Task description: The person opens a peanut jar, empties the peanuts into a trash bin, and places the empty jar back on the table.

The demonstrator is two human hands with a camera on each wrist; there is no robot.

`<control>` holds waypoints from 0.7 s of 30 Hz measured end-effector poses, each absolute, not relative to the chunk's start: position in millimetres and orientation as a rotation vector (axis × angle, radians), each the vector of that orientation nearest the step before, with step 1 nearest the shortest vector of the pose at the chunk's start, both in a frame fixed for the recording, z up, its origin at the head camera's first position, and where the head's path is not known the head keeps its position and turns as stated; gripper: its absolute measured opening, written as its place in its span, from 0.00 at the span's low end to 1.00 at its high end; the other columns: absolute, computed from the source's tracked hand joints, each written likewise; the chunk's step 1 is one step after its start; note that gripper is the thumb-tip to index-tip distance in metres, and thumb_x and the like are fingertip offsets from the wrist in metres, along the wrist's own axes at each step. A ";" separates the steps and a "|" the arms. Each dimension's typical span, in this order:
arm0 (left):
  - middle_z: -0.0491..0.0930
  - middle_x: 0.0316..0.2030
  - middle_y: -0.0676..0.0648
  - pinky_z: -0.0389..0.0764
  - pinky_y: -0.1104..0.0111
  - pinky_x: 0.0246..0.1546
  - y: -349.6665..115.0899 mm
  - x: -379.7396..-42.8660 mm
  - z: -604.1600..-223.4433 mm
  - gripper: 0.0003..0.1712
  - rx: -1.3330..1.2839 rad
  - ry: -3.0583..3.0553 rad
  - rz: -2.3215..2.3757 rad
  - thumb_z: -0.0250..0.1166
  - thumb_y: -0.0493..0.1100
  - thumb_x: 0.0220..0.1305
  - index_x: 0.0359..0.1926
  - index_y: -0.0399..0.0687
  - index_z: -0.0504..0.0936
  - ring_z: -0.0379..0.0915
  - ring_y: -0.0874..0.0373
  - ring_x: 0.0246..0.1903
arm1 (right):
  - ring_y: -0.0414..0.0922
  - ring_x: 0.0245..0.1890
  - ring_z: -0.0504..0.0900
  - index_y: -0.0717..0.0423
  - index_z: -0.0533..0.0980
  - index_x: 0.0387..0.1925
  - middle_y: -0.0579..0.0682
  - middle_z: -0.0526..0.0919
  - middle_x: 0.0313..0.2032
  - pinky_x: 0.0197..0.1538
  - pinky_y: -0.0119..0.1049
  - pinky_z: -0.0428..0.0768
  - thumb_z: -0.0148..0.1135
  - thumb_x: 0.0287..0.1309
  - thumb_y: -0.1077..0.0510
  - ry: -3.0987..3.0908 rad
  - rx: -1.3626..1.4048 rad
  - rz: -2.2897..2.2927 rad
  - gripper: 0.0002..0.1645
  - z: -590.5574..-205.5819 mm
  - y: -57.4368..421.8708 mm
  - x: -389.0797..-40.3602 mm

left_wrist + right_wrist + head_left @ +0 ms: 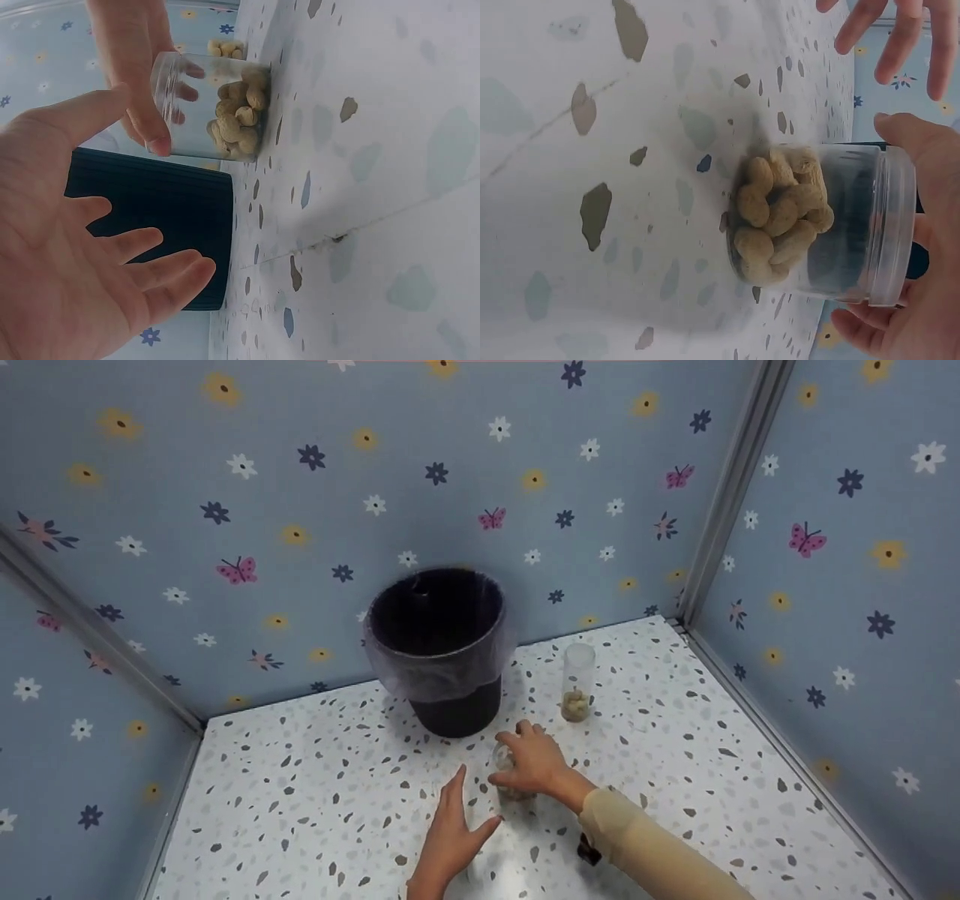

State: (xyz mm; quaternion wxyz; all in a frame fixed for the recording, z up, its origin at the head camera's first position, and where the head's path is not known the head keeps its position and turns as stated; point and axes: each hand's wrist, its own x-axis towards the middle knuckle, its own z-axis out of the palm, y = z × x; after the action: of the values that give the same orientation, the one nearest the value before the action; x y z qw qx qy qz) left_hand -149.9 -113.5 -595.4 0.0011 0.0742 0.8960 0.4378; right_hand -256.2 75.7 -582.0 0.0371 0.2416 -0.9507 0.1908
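A clear jar (pixel 847 225) stands on the speckled tabletop, its lower part filled with peanuts in their shells (pixel 784 214). From above, my right hand (pixel 534 757) grips the jar near its rim, thumb on the near left side and fingers round the far side. Some of those fingers show through the jar wall in the left wrist view. To the left of the jar my left hand (pixel 454 832) is held apart from it, empty, with the thumb spread from the extended fingers and the palm facing the jar.
Behind the hands stands a black bin (pixel 459 709) with a thin translucent liner (pixel 442 679) over its rim. A taller clear container (pixel 578 667) with pale tan pieces at its bottom is to the right. A small dark object (pixel 589 851) lies by the right sleeve. Flowered panels (pixel 450 487) enclose the table.
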 end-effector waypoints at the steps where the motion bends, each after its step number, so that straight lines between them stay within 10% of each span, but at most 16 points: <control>1: 0.58 0.68 0.36 0.66 0.45 0.60 -113.6 -149.9 -596.5 0.58 0.238 2.811 1.372 0.69 0.64 0.56 0.76 0.47 0.48 0.58 0.40 0.65 | 0.56 0.42 0.75 0.48 0.77 0.57 0.59 0.74 0.48 0.35 0.51 0.80 0.69 0.43 0.30 -2.912 0.725 0.568 0.42 -582.9 76.0 -256.1; 21: 0.53 0.71 0.43 0.60 0.45 0.64 -103.4 -141.5 -587.4 0.57 0.236 2.687 1.626 0.69 0.68 0.52 0.75 0.55 0.51 0.48 0.44 0.70 | 0.52 0.48 0.78 0.56 0.74 0.58 0.53 0.79 0.50 0.49 0.48 0.78 0.68 0.50 0.35 -2.868 0.590 1.194 0.41 -523.5 96.8 -232.1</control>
State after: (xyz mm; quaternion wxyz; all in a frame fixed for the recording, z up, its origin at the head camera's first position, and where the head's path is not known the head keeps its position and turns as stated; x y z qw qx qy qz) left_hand -141.5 -103.4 -587.4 -0.0039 0.0748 0.8531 0.5164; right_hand -232.1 96.8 -523.5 -0.0104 0.1865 -0.9070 0.3775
